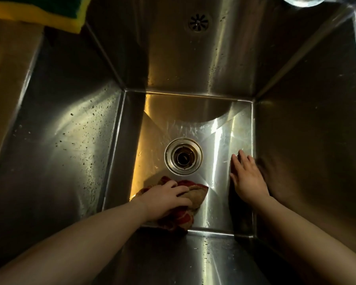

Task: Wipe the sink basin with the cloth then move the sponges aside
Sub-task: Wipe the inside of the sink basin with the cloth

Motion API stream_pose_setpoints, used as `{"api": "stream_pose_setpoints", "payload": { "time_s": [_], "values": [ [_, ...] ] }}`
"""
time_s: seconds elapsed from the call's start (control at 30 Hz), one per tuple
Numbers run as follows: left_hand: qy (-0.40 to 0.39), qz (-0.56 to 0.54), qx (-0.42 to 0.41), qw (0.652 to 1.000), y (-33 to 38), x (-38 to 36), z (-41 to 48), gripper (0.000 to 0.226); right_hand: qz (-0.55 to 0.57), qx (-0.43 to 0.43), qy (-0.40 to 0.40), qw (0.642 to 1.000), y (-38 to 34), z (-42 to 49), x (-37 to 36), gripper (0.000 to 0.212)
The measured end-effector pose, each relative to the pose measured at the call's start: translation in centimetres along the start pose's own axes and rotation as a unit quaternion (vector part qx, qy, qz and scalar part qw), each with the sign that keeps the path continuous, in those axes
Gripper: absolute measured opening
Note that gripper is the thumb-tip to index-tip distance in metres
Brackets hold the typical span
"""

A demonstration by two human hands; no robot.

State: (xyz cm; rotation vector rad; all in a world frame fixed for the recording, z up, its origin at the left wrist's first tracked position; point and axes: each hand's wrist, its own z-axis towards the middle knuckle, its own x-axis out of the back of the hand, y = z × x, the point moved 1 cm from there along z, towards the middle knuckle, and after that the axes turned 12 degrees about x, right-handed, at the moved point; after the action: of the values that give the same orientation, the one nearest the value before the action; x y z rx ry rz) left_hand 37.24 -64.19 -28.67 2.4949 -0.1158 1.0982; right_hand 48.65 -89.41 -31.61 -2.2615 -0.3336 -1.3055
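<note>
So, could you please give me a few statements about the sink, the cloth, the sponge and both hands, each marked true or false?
1. The left hand holds the cloth down on the floor of the sink. True.
2. The cloth covers the drain. False: it lies on the near side of the drain, which is uncovered.
3. The right hand lies flat, fingers straight, close to the right wall. True.
4. The sponge lies on the basin floor. False: it sits up on the rim at the far left corner.
5. The right hand holds a sponge. False: it holds nothing.
</note>
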Motion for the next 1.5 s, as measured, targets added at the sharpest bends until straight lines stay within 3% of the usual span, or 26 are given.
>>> {"api": "stream_pose_setpoints", "payload": {
  "time_s": [0.37, 0.57, 1.03, 1.5],
  "values": [
    [0.049, -0.043, 0.037, 0.997, 4.7, 0.1, 3.2, 0.061, 0.006, -0.012, 0.003, 1.000, 0.1, 2.6, 1.5, 0.061],
    [0.072, -0.046, 0.014, 0.996, 7.3, 0.4, 5.7, 0.060, 0.016, -0.012, 0.028, 0.999, 0.8, 5.1, 3.3, 0.061],
    [0.045, -0.017, -0.006, 0.999, 7.1, 0.8, 6.1, 0.062, 0.035, -0.015, 0.016, 0.999, 1.3, 5.2, 2.9, 0.059],
    [0.079, -0.092, 0.148, 0.981, -1.0, 1.2, 0.7, 0.070, 0.026, -0.011, -0.006, 1.000, 0.1, 1.6, 1.0, 0.061]
  ]
}}
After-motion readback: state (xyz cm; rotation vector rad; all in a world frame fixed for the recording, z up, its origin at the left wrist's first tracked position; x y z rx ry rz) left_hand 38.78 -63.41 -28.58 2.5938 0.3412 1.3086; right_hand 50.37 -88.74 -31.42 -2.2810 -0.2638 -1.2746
